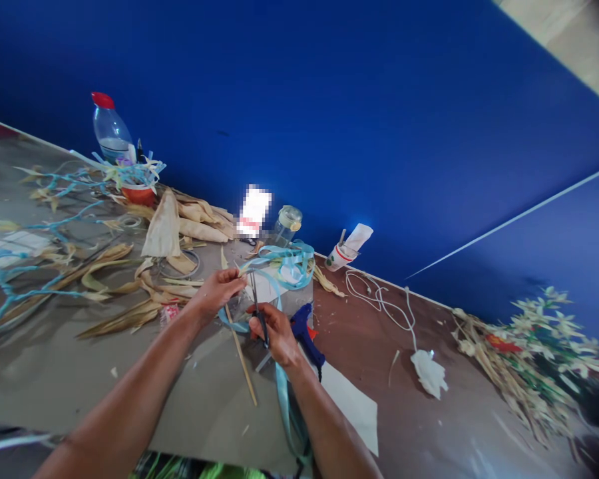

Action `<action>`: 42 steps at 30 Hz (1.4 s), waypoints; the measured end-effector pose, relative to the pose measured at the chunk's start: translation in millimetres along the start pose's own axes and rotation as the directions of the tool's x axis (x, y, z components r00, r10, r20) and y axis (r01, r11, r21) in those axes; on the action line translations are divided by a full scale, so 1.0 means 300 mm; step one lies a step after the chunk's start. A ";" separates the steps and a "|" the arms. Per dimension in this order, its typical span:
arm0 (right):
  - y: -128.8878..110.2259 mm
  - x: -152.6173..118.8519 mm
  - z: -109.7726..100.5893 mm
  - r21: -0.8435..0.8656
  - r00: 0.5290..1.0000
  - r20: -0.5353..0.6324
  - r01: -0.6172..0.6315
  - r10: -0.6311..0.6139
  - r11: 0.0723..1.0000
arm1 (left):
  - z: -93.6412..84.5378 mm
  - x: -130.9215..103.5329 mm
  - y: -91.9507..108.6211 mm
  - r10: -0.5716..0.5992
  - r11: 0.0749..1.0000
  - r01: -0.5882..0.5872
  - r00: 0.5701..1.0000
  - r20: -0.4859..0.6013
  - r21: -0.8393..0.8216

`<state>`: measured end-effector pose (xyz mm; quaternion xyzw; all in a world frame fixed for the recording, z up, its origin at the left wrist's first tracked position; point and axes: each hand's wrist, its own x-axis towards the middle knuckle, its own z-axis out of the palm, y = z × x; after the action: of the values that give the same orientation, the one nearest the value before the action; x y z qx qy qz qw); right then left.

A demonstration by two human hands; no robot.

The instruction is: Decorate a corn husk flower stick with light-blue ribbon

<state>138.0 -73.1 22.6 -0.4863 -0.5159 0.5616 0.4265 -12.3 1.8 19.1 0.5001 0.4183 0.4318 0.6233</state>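
Small pale husk-like sliver [241, 271], held over the middle of the grey-brown bench [204, 392], pinched in the narrowed fingers of the left hand [218, 291]. Below it, slim tan wooden stick [246, 374], lying slantwise. Next, slender dark metal scissors [261, 324], gripped in the curled fingers of the right hand [278, 336], points up near the sliver. Around the hands, long loops of shiny light-blue ribbon [281, 386]. Just right, dark-blue plastic glue gun [307, 336]; then red-striped white cup [337, 258] near the wall. At far right, pale star-shaped flowers [554, 326] with green stems.
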 end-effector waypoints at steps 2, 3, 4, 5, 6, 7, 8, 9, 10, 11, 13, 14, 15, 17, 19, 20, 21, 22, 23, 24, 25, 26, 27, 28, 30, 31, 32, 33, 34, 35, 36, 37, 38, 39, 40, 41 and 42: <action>0.002 0.001 0.001 0.000 1.000 0.009 -0.012 0.012 1.000 | 0.000 0.002 -0.004 0.009 1.000 -0.009 1.000 0.003 0.005; 0.004 0.001 0.000 -0.002 1.000 0.013 -0.015 0.015 1.000 | 0.000 0.002 -0.004 0.007 1.000 -0.007 1.000 0.001 0.012; 0.006 0.003 -0.001 -0.003 1.000 0.016 -0.016 0.016 1.000 | 0.001 0.001 -0.004 0.005 1.000 -0.005 1.000 -0.003 0.020; 0.010 0.005 -0.002 -0.004 1.000 0.020 -0.016 0.016 1.000 | 0.001 0.000 -0.003 0.003 1.000 -0.003 1.000 -0.008 0.028; 0.014 0.007 -0.003 -0.004 1.000 0.021 -0.015 0.015 1.000 | 0.002 0.000 -0.002 0.003 0.999 -0.002 1.000 -0.014 0.033; 0.018 0.009 -0.004 -0.004 1.000 0.022 -0.015 0.015 1.000 | 0.003 -0.001 -0.001 0.004 0.999 -0.003 1.000 -0.016 0.033; 0.022 0.011 -0.005 -0.006 1.000 0.022 -0.017 0.017 1.000 | 0.003 0.000 0.000 0.006 1.000 -0.005 1.000 -0.015 0.031; 0.025 0.013 -0.006 -0.010 1.000 0.022 -0.020 0.020 1.000 | 0.003 0.000 0.000 0.009 1.000 -0.009 1.000 -0.015 0.027; 0.028 0.015 -0.006 -0.016 0.999 0.022 -0.023 0.024 1.000 | 0.003 0.001 -0.002 0.012 1.000 -0.012 1.000 -0.015 0.026; 0.029 0.017 -0.006 -0.023 0.999 0.020 -0.026 0.027 0.999 | 0.003 0.003 -0.003 0.015 1.000 -0.015 1.000 -0.016 0.026; 0.031 0.018 -0.006 -0.030 0.999 0.017 -0.030 0.031 0.999 | 0.001 0.006 -0.008 0.018 1.000 -0.017 1.000 -0.019 0.026; 0.031 0.019 -0.006 -0.031 0.999 0.015 -0.030 0.031 0.999 | 0.001 0.007 -0.010 0.018 1.000 -0.018 1.000 -0.020 0.024; 0.030 0.019 -0.006 -0.030 0.999 0.016 -0.029 0.030 0.999 | 0.000 0.008 -0.013 0.019 1.000 -0.019 1.000 -0.019 0.020; 0.028 0.018 -0.006 -0.029 0.999 0.020 -0.027 0.027 0.999 | 0.000 0.009 -0.016 0.020 1.000 -0.020 1.000 -0.014 0.009; 0.024 0.017 -0.005 -0.031 0.999 0.021 -0.029 0.029 0.999 | 0.001 0.009 -0.016 0.019 1.000 -0.019 1.000 -0.015 0.004; 0.022 0.016 -0.005 -0.034 0.999 0.020 -0.031 0.032 0.999 | 0.001 0.009 -0.015 0.018 1.000 -0.018 1.000 -0.020 0.004; 0.020 0.016 -0.004 -0.038 0.999 0.017 -0.033 0.033 0.999 | 0.002 0.008 -0.013 0.016 1.000 -0.016 1.000 -0.024 0.008; 0.019 0.016 -0.004 -0.044 0.999 0.016 -0.035 0.036 0.998 | 0.003 0.008 -0.011 0.015 1.000 -0.015 0.999 -0.028 0.011; 0.019 0.016 -0.003 -0.049 0.999 0.014 -0.037 0.038 0.998 | 0.003 0.007 -0.009 0.015 1.000 -0.015 0.999 -0.030 0.013; 0.020 0.016 -0.003 -0.051 0.999 0.013 -0.039 0.040 0.998 | 0.003 0.006 -0.007 0.015 1.000 -0.014 1.000 -0.027 0.012; 0.021 0.017 -0.002 -0.053 0.999 0.012 -0.040 0.040 0.998 | 0.004 0.006 -0.005 0.013 1.000 -0.013 1.000 -0.023 0.007; 0.023 0.018 -0.002 -0.054 0.999 0.011 -0.038 0.039 0.998 | 0.003 0.005 -0.004 0.010 1.000 -0.010 1.000 -0.020 0.001; 0.025 0.018 -0.002 -0.056 0.999 0.009 -0.037 0.038 0.998 | 0.003 0.005 -0.004 0.007 1.000 -0.007 1.000 -0.018 -0.005; 0.027 0.019 -0.002 -0.058 0.999 0.009 -0.036 0.037 0.998 | 0.002 0.005 -0.004 0.003 1.000 -0.003 1.000 -0.017 -0.009; 0.031 0.020 -0.003 -0.061 0.999 0.008 -0.036 0.036 0.998 | 0.000 0.005 -0.006 -0.004 1.000 0.004 1.000 -0.017 -0.012; 0.033 0.020 -0.003 -0.061 0.999 0.006 -0.036 0.036 0.998 | -0.001 0.005 -0.006 -0.007 1.000 0.007 1.000 -0.019 -0.014; 0.036 0.021 -0.003 -0.059 0.999 0.006 -0.035 0.035 0.998 | -0.002 0.005 -0.007 -0.012 1.000 0.012 1.000 -0.020 -0.014; 0.039 0.022 -0.003 -0.057 0.999 0.004 -0.032 0.033 0.998 | -0.003 0.005 -0.006 -0.019 1.000 0.019 1.000 -0.022 -0.016; 0.043 0.023 -0.003 -0.055 1.000 0.001 -0.029 0.030 0.998 | -0.003 0.004 -0.005 -0.028 0.999 0.027 0.999 -0.024 -0.018; 0.046 0.025 -0.002 -0.053 1.000 -0.002 -0.027 0.027 0.998 | -0.003 0.004 -0.003 -0.036 0.999 0.035 0.999 -0.026 -0.020; 0.050 0.026 -0.001 -0.052 1.000 -0.005 -0.026 0.026 0.998 | -0.003 0.003 -0.002 -0.041 0.999 0.040 0.999 -0.028 -0.023; 0.053 0.027 -0.001 -0.051 1.000 -0.008 -0.025 0.025 0.998 | -0.003 0.003 -0.001 -0.042 0.999 0.041 0.999 -0.029 -0.027; 0.054 0.028 0.000 -0.047 1.000 -0.012 -0.023 0.022 0.999 | -0.004 0.003 -0.002 -0.037 0.999 0.036 0.999 -0.033 -0.034; 0.053 0.027 0.000 -0.040 1.000 -0.015 -0.018 0.018 0.999 | -0.004 0.004 -0.004 -0.031 0.999 0.030 0.999 -0.039 -0.043; 0.050 0.025 -0.001 -0.029 1.000 -0.018 -0.013 0.013 0.999 | -0.006 0.006 -0.008 -0.027 0.998 0.024 0.999 -0.045 -0.054; 0.045 0.022 -0.002 -0.015 1.000 -0.024 -0.006 0.005 1.000 | -0.007 0.009 -0.013 -0.025 0.997 0.022 0.998 -0.054 -0.068; 0.038 0.018 -0.004 -0.001 1.000 -0.030 0.003 -0.003 1.000 | -0.009 0.013 -0.018 -0.028 0.996 0.023 0.998 -0.064 -0.087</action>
<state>138.5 -68.9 10.6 -0.4938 -0.5106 0.5534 0.4349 -13.3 5.4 13.0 0.4531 0.4256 0.4575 0.6358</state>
